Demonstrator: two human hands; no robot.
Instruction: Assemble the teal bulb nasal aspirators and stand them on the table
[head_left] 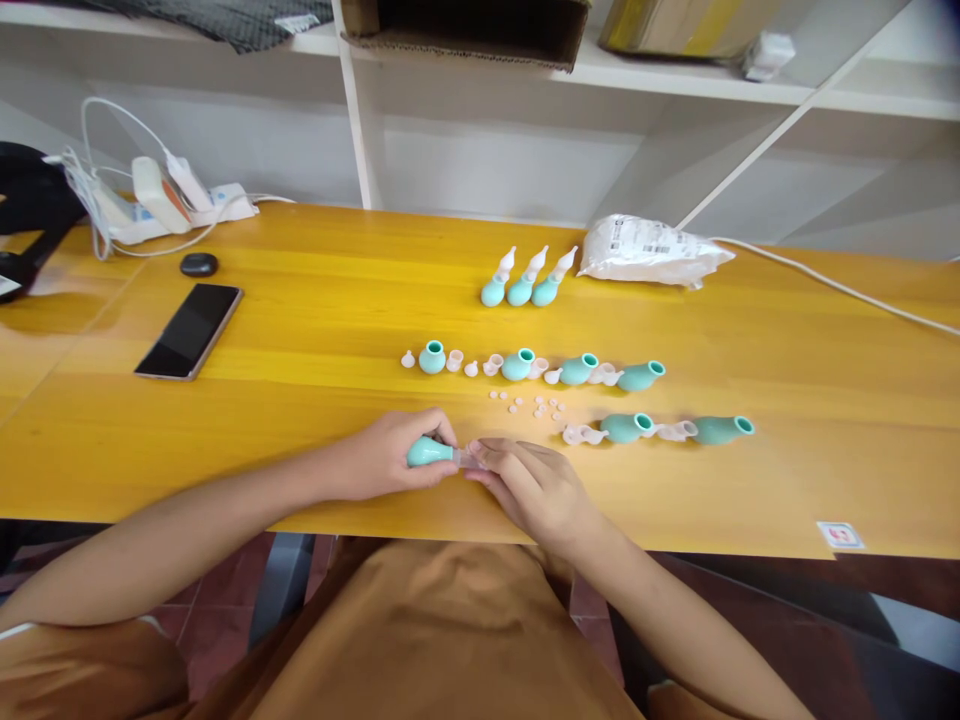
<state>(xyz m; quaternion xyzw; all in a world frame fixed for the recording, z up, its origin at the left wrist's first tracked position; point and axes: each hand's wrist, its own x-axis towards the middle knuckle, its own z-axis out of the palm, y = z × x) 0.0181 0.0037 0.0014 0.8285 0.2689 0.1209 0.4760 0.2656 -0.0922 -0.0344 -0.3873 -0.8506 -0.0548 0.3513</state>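
My left hand (386, 455) is closed around a teal rubber bulb (429, 453) of a nasal aspirator, near the table's front edge. My right hand (536, 485) pinches a translucent tip piece (466, 459) that meets the bulb's neck; the fingers partly cover it. Just beyond both hands lie several tiny pale rings (538, 407). Farther back, a row of open-necked teal bulbs (517, 365) alternates with pale cups (454, 360) and small nozzle tips (408, 359). Two more bulbs, one of them a teal bulb (627, 428), lie to the right among clear pieces.
Three aspirators (519, 290) with tips fitted stand at the back beside a plastic bag (652, 250). On the left are a phone (190, 332), a black mouse (199, 264) and a power strip (225, 203) with cables. A white cable (832, 280) crosses the right rear.
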